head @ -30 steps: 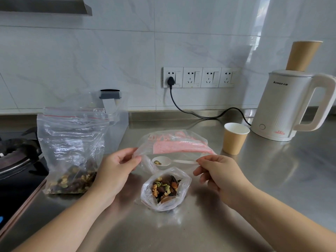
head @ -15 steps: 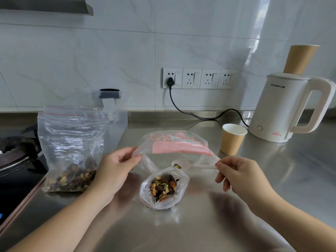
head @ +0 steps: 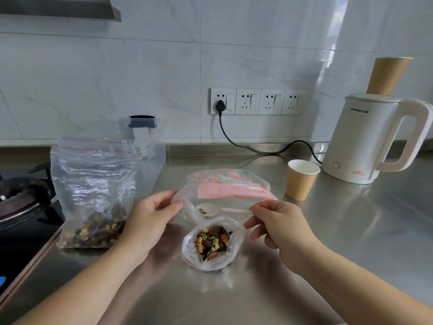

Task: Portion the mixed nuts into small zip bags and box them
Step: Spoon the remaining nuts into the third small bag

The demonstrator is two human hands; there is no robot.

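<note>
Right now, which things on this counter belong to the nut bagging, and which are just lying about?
In the job: small bag of nuts, big nut bag, spoon, pack of zip bags, clear box.
Lying about: kettle, paper cup, stove.

right hand (head: 278,227): back at the small bag's rim, pinching it | spoon (head: 210,210): released, now lying behind small bag (head: 212,242)
</note>
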